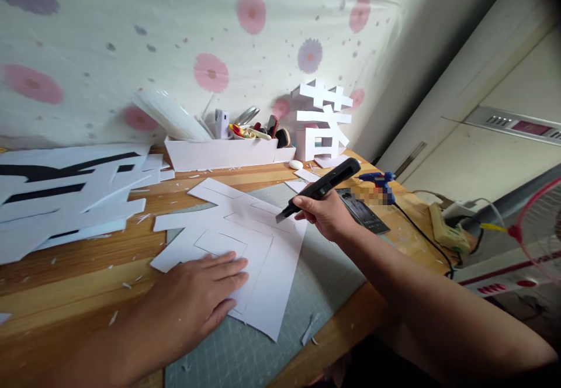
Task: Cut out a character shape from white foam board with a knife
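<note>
My right hand [324,212] is closed around a black utility knife [326,184], its blade pointing down and left, near or over the white sheet; whether the tip touches is unclear. Spread flat, my left hand [205,291] presses on the lower left part of the white sheet [280,265]. Thin dark outlines of rectangular shapes run across the sheet, and its upper left side is cut into angular arms. Beneath it lies a grey-green gridded cutting mat [324,294].
White cut pieces with black strokes [65,201] pile up at left. Behind are a tool-filled white box [223,154] and a standing white character [322,119]. A blue glue gun [381,180], dark phone-like panel [362,210], power strip [447,230] and fan [543,224] are at right.
</note>
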Motion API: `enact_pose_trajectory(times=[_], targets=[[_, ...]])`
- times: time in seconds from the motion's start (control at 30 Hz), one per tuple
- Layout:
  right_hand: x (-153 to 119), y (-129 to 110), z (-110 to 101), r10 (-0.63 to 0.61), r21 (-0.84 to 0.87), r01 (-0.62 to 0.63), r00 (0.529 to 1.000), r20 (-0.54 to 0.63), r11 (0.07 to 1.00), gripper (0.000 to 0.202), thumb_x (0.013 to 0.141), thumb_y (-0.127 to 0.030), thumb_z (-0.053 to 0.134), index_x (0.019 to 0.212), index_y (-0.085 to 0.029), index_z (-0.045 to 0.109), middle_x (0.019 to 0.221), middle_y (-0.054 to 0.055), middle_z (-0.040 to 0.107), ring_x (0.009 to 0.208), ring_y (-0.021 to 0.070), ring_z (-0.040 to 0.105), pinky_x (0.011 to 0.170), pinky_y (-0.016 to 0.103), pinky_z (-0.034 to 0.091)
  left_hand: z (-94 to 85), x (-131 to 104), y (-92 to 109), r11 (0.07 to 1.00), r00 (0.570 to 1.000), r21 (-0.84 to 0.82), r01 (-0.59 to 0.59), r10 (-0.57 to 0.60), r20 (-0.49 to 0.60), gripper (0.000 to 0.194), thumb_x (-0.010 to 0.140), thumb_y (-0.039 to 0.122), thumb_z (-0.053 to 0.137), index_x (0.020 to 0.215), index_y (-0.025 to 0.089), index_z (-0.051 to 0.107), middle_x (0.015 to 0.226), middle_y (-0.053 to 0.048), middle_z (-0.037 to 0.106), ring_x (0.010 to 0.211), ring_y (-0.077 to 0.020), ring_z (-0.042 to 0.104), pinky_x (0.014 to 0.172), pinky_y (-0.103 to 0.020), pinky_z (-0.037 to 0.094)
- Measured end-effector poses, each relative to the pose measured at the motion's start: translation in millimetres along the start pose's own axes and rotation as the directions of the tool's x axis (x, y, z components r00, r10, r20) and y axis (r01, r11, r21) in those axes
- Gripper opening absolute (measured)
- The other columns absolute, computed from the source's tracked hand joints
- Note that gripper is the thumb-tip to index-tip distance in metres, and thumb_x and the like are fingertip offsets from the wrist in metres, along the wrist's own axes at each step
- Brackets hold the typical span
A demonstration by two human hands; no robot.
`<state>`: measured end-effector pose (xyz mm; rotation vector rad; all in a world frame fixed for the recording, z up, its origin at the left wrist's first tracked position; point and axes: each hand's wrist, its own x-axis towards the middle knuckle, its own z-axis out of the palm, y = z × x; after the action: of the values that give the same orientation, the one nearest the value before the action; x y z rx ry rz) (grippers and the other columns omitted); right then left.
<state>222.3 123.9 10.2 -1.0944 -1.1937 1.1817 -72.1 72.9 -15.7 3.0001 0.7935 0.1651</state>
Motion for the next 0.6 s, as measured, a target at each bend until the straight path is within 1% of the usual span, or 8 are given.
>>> enact_pose_trajectory(times=[0.07, 0.13, 0.2, 0.3, 0.4, 0.43, 0.5, 0.6], targets=[[-1, 3, 5, -0.011, -0.026, 0.011, 1.000, -0.010, 1.000, 0.045, 0.057, -0.043, 0.094, 0.065, -0.019, 0.057, 0.044, -0.009, 0.048, 0.038, 0.0059, 0.041, 0.042, 0.024, 0.048, 0.9, 2, 0, 0.998, 0.998, -0.014, 0.053, -0.053, 0.025, 0.039, 0.094, 0.025, 0.059, 0.132, 0.025, 0.067, 0.143, -0.007, 0.062, 0.131, -0.0310, 0.061, 0.108, -0.051, 0.056], [-1, 7, 13, -0.040, -0.071, 0.039, 0.999, -0.014, 0.997, 0.043, 0.056, -0.044, 0.092, 0.069, -0.018, 0.061, 0.050, -0.005, 0.057, 0.040, 0.0075, 0.046, 0.037, 0.022, 0.040, 1.4, 3, -2, 0.989, 0.986, -0.035, 0.147, -0.144, 0.082, 0.042, 0.095, 0.036, 0.061, 0.136, 0.029, 0.064, 0.149, -0.007, 0.056, 0.139, -0.0357, 0.053, 0.111, -0.060, 0.050], [0, 12, 20, -0.048, -0.122, 0.046, 0.999, -0.015, 0.991, 0.039, 0.058, -0.041, 0.090, 0.077, -0.018, 0.065, 0.057, -0.004, 0.062, 0.042, 0.0079, 0.048, 0.039, 0.022, 0.039, 1.9, 4, -6, 0.958, 0.949, -0.030, 0.284, -0.277, 0.152, 0.050, 0.093, 0.047, 0.063, 0.140, 0.034, 0.060, 0.155, -0.006, 0.048, 0.145, -0.0404, 0.043, 0.114, -0.068, 0.041], [5, 21, 24, -0.073, -0.083, 0.064, 0.992, -0.107, 0.994, 0.034, 0.063, -0.041, 0.082, 0.082, -0.018, 0.066, 0.053, -0.007, 0.056, 0.043, 0.0089, 0.049, 0.042, 0.023, 0.039, 4.9, 4, -20, 0.844, 0.831, 0.092, 0.528, -0.536, 0.152, 0.061, 0.090, 0.051, 0.063, 0.148, 0.034, 0.050, 0.163, -0.008, 0.036, 0.151, -0.0453, 0.031, 0.117, -0.072, 0.031], [8, 26, 22, -0.058, -0.018, 0.056, 0.987, -0.152, 0.998, 0.032, 0.065, -0.042, 0.078, 0.081, -0.018, 0.065, 0.048, -0.008, 0.053, 0.042, 0.0096, 0.047, 0.042, 0.024, 0.038, 12.2, 1, -41, 0.733, 0.723, 0.169, 0.658, -0.679, 0.129, 0.068, 0.091, 0.055, 0.055, 0.152, 0.026, 0.046, 0.166, -0.014, 0.031, 0.150, -0.0506, 0.027, 0.116, -0.071, 0.031], [8, 26, 20, -0.051, -0.005, 0.051, 0.987, -0.151, 0.999, 0.032, 0.065, -0.042, 0.077, 0.081, -0.018, 0.065, 0.048, -0.007, 0.053, 0.042, 0.0098, 0.047, 0.042, 0.024, 0.038, 15.5, -1, -48, 0.733, 0.722, 0.161, 0.661, -0.680, 0.127, 0.070, 0.091, 0.056, 0.053, 0.152, 0.022, 0.046, 0.165, -0.015, 0.032, 0.150, -0.0508, 0.027, 0.117, -0.069, 0.031], [3, 26, 17, -0.035, 0.003, 0.035, 0.991, -0.129, 0.999, 0.033, 0.066, -0.043, 0.078, 0.084, -0.018, 0.065, 0.048, -0.007, 0.054, 0.043, 0.0102, 0.049, 0.042, 0.024, 0.038, 22.9, -5, -61, 0.775, 0.771, 0.126, 0.619, -0.630, 0.088, 0.072, 0.091, 0.059, 0.048, 0.150, 0.019, 0.049, 0.164, -0.014, 0.036, 0.150, -0.0496, 0.030, 0.119, -0.063, 0.031], [-10, 25, 11, 0.019, -0.019, -0.021, 0.997, -0.074, 1.000, 0.035, 0.068, -0.044, 0.079, 0.088, -0.017, 0.066, 0.049, -0.006, 0.055, 0.043, 0.0109, 0.050, 0.042, 0.024, 0.039, 32.5, -8, -70, 0.807, 0.810, 0.133, 0.576, -0.585, 0.040, 0.075, 0.088, 0.062, 0.039, 0.149, 0.019, 0.052, 0.162, -0.013, 0.041, 0.151, -0.0405, 0.035, 0.121, -0.058, 0.031]])
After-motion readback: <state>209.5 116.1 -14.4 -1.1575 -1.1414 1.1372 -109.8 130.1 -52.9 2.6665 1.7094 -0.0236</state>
